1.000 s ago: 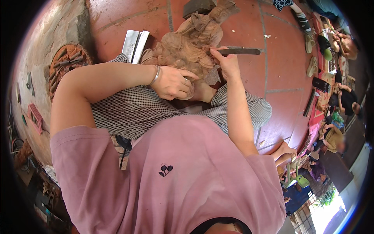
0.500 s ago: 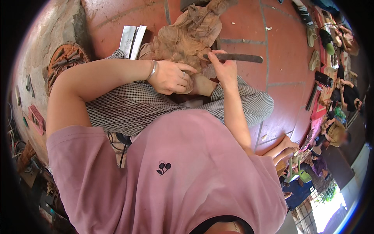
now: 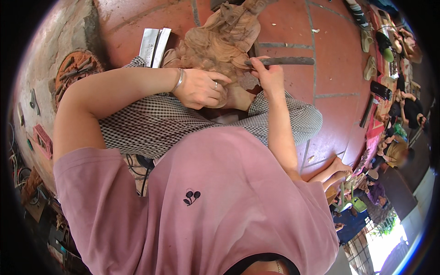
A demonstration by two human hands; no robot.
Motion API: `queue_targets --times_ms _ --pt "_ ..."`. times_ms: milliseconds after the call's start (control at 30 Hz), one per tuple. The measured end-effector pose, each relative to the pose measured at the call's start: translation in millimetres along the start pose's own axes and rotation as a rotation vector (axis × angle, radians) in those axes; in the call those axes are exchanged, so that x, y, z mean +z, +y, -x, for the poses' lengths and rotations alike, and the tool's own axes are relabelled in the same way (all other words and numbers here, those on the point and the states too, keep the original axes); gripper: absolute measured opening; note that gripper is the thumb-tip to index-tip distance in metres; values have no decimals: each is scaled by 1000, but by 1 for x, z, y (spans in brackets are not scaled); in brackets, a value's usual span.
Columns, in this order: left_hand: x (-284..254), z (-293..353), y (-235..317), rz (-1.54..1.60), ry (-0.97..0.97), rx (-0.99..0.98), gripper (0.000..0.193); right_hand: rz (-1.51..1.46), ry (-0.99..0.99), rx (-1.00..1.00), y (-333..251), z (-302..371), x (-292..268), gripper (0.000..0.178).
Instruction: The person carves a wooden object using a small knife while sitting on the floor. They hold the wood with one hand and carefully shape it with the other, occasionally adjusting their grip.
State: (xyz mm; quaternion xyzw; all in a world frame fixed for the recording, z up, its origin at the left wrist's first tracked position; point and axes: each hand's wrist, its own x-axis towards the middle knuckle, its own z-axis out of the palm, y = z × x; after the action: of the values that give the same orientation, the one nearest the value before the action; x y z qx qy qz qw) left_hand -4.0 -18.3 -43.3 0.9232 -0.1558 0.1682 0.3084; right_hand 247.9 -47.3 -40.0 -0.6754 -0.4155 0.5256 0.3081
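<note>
A brown carved wooden statue (image 3: 220,39) with rippling, deeply cut surfaces lies in front of me, its near end by my crossed legs. My left hand (image 3: 198,89) is curled over that near end and grips it; some of its fingertips are hidden. In my right hand (image 3: 270,79) is a long, dark, flat file (image 3: 293,61), pinched near its left end. That end meets the statue's right side, while the free end points right over the tiles. A bare foot (image 3: 239,98) rests just below the statue.
Pale metal strips (image 3: 149,43) lie left of the statue. Further left, a round reddish tray (image 3: 61,75) holds several dark tools beside a pink perforated block (image 3: 42,140). Red tiled floor (image 3: 334,59) stretches right, toward sandals (image 3: 370,68) and several seated people.
My right hand and the file have slid a little to the right, and the file's free end has risen slightly. My left hand stays on the statue, nearly still.
</note>
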Motion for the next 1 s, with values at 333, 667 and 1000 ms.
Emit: queue_targets --times_ms 333,667,1000 --pt "1 2 -1 -6 -52 -18 34 272 50 -109 3 -4 5 27" --pt "-2 1 1 -6 -74 -24 36 312 56 -102 -18 1 9 28" --pt "0 3 0 -14 -72 -20 34 429 53 -116 -31 1 12 29"
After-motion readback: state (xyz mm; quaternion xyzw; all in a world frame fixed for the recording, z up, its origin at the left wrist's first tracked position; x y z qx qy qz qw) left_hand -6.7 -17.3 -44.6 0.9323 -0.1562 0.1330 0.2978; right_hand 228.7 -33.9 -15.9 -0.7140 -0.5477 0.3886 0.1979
